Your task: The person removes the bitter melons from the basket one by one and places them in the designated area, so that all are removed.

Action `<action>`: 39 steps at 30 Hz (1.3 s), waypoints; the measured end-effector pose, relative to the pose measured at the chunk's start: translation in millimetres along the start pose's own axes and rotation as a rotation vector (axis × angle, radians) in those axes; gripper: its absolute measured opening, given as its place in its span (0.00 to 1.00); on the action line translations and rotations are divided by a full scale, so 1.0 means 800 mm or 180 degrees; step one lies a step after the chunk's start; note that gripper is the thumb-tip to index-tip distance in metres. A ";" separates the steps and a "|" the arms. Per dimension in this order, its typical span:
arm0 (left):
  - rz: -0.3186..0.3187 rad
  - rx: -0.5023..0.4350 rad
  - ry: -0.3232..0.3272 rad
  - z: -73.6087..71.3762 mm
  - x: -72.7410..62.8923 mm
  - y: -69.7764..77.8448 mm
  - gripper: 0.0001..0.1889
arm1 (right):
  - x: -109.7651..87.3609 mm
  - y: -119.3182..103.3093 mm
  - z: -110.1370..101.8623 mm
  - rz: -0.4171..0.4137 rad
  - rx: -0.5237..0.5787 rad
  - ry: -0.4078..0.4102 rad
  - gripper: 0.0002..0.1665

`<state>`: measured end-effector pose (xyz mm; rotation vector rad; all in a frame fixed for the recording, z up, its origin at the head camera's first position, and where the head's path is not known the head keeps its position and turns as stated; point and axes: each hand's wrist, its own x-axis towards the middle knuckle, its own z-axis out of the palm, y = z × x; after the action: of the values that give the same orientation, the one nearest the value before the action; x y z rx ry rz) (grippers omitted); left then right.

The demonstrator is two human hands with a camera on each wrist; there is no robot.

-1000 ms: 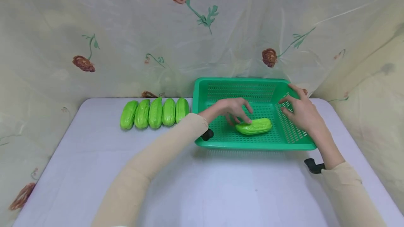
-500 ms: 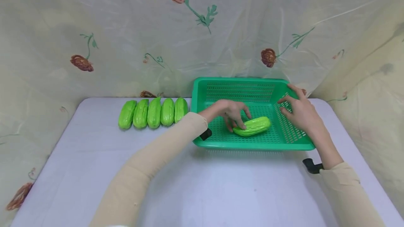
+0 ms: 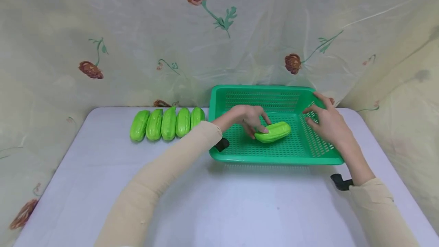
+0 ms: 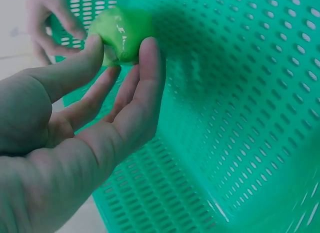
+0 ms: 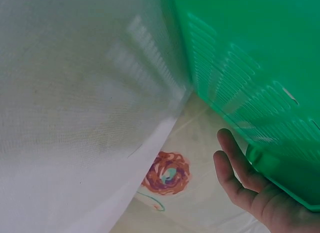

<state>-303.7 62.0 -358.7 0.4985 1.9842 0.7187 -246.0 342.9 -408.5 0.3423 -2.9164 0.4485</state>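
Note:
My left hand (image 3: 253, 116) pinches a bright green, ridged bitter melon (image 3: 278, 131) by its left end, above the floor of a green perforated plastic basket (image 3: 260, 160). In the left wrist view the thumb and fingertips sit around the end of the bitter melon (image 4: 122, 35). My right hand (image 3: 327, 123) rests loosely at the basket's right rim, its fingers spread on both sides of it. Two of those fingers (image 5: 231, 168) reach out straight past the outer wall in the right wrist view.
Several more bitter melons (image 3: 169, 124) lie side by side in a row left of the basket, on a white-covered table (image 3: 247, 205). A flower-patterned sheet (image 3: 137, 29) hangs behind. Black camera mounts (image 3: 341, 182) show near both wrists.
The left hand has shifted its hold to the left end of the bitter melon and raised it slightly. The melon now slants up to the right. The right hand has stayed put.

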 end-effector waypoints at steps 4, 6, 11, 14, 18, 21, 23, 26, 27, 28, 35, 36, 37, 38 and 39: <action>0.0098 -0.0144 0.0035 -0.004 -0.007 -0.001 0.30 | 0.000 0.001 0.003 -0.0003 0.0002 0.0024 0.14; 0.0137 -0.0221 0.0026 -0.006 -0.010 -0.001 0.30 | 0.000 0.001 0.003 -0.0007 -0.0002 0.0032 0.14; 0.0211 -0.0404 0.0015 -0.011 -0.017 -0.005 0.29 | 0.001 0.001 0.003 0.0010 -0.0006 0.0038 0.14; 0.0284 -0.0542 0.0041 -0.015 -0.021 -0.008 0.30 | 0.001 0.000 0.002 0.0017 -0.0011 0.0027 0.15; 0.0398 -0.0704 0.0084 -0.018 -0.030 -0.011 0.30 | 0.001 0.000 0.002 0.0005 -0.0028 0.0030 0.15; 0.0538 -0.0841 0.0127 -0.020 -0.042 -0.018 0.30 | 0.001 -0.001 0.002 -0.0005 -0.0029 0.0032 0.15; 0.0661 -0.0944 0.0154 -0.022 -0.051 -0.026 0.30 | 0.000 -0.001 0.002 0.0003 -0.0031 0.0023 0.15; 0.0836 -0.1081 0.0207 -0.026 -0.065 -0.042 0.30 | 0.000 -0.002 0.001 0.0026 -0.0025 -0.0003 0.15; 0.0890 -0.1105 0.0221 -0.027 -0.069 -0.047 0.30 | 0.000 -0.002 0.001 0.0033 -0.0027 -0.0011 0.15; 0.0937 -0.1128 0.0240 -0.029 -0.074 -0.052 0.30 | 0.000 -0.002 0.001 0.0036 -0.0031 -0.0012 0.15; 0.1188 -0.1353 0.0409 -0.038 -0.105 -0.079 0.29 | 0.001 -0.001 0.000 -0.0021 -0.0034 0.0027 0.15; 0.1215 -0.1378 0.0436 -0.040 -0.110 -0.082 0.28 | 0.001 -0.001 0.000 -0.0028 -0.0031 0.0032 0.15; 0.1248 -0.1383 0.0466 -0.041 -0.115 -0.085 0.29 | 0.001 0.000 0.000 -0.0030 -0.0026 0.0034 0.15; 0.1279 -0.1383 0.0493 -0.042 -0.121 -0.088 0.29 | 0.000 0.000 0.000 -0.0032 -0.0023 0.0039 0.14; 0.1307 -0.1393 0.0521 -0.044 -0.128 -0.091 0.29 | 0.000 0.001 0.000 -0.0034 -0.0020 0.0044 0.14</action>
<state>-289.1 -63.8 -328.4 0.5983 1.8096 1.4504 -246.2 343.5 -408.6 0.3524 -2.9006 0.4382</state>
